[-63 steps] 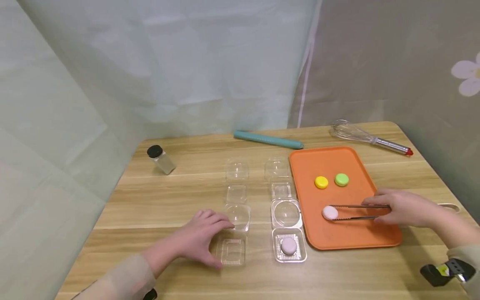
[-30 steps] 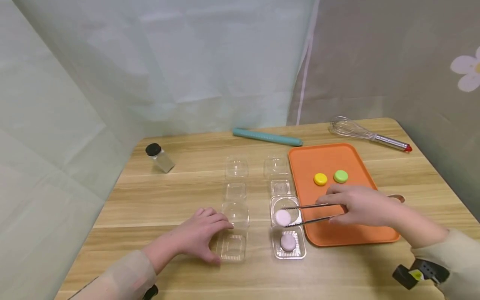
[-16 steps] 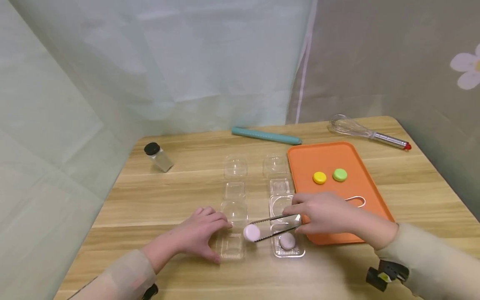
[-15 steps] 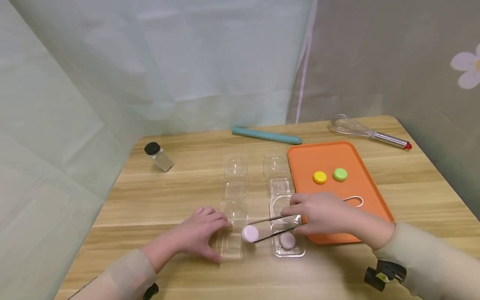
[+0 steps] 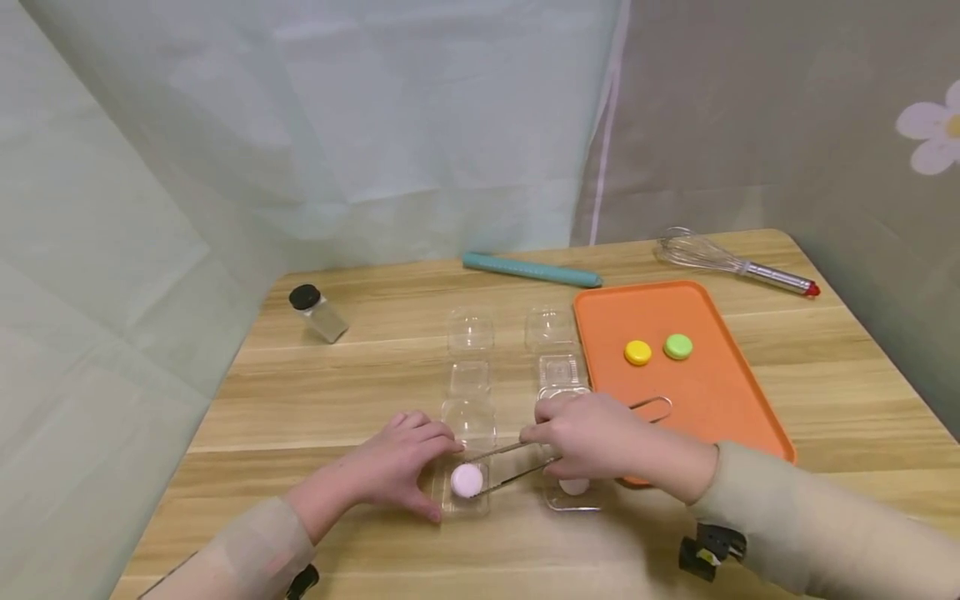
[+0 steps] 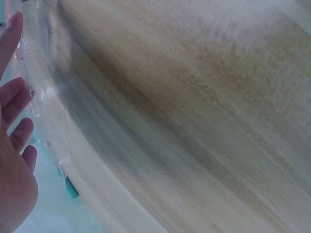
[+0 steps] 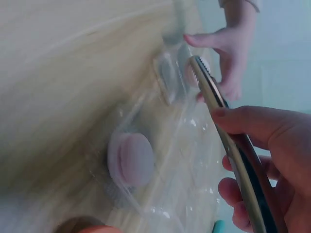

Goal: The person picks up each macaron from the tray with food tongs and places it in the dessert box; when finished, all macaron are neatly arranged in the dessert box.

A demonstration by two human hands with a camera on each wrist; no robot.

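Observation:
My right hand (image 5: 596,437) grips metal tongs (image 7: 235,160) near their middle. Between the tong tips is a pale pink macaron (image 5: 467,481), over the base of the front-left clear plastic box (image 5: 459,505). To the left of that box, my left hand (image 5: 408,467) is spread, thumb beside the base and index fingertip near the lid's hinge side. In the left wrist view its fingers (image 6: 19,133) lie at the clear plastic edge. A second pink macaron (image 7: 133,160) sits in the front-right box (image 5: 573,505), partly hidden by my right hand in the head view.
An orange tray (image 5: 705,408) at the right bears a yellow macaron (image 5: 638,352) and a green one (image 5: 678,347). Two more clear boxes (image 5: 470,377) (image 5: 559,370) stand behind. Farther back are a teal rod (image 5: 531,271), a whisk (image 5: 738,265) and a black-capped jar (image 5: 318,313).
My right hand has carried the pink macaron in the tongs leftward from the orange tray, past the front-right box, to the front-left box and lower. My left hand has stayed in place.

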